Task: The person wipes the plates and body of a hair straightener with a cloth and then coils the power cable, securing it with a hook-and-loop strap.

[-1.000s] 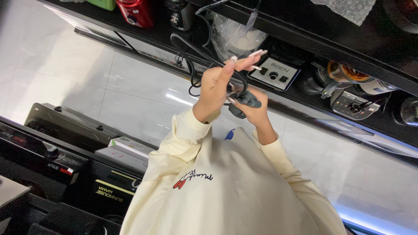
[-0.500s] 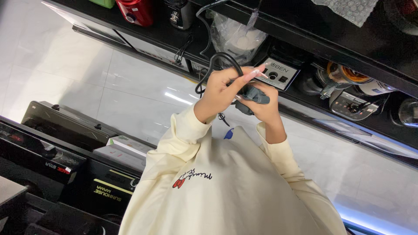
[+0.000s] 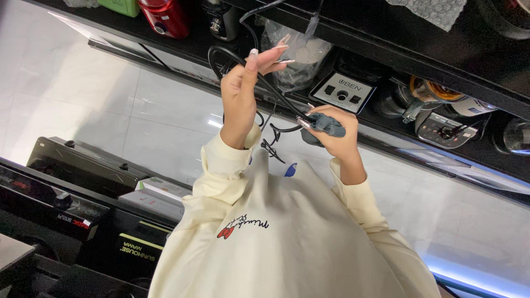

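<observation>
I note first the black shelf (image 3: 386, 33) running above and beyond both hands, loaded with appliances. Below and to the left of the left hand sit dark boxed appliances (image 3: 83, 165) with a pale flat carton (image 3: 160, 190) lying on top; two black packages under it carry rectangular labels, one white with a red accent, one yellow. I see the cream sweatshirt (image 3: 287, 243) beneath both hands, with a small red and black mark on its chest. Just beyond the right hand stands a black blender base (image 3: 342, 91) with a silver control panel and a round knob. A clear plastic bag (image 3: 301, 52) sits directly behind the left hand's fingertips. A red appliance (image 3: 165, 16) stands further left on the shelf.

The left hand (image 3: 243, 94) is raised, its fingers pinching a black power cord (image 3: 276, 94) near the top. The cord runs taut and diagonal down to the right hand (image 3: 331, 135), with a loop above the left hand. The right hand is closed around the cord's dark grey plug (image 3: 328, 124).
</observation>
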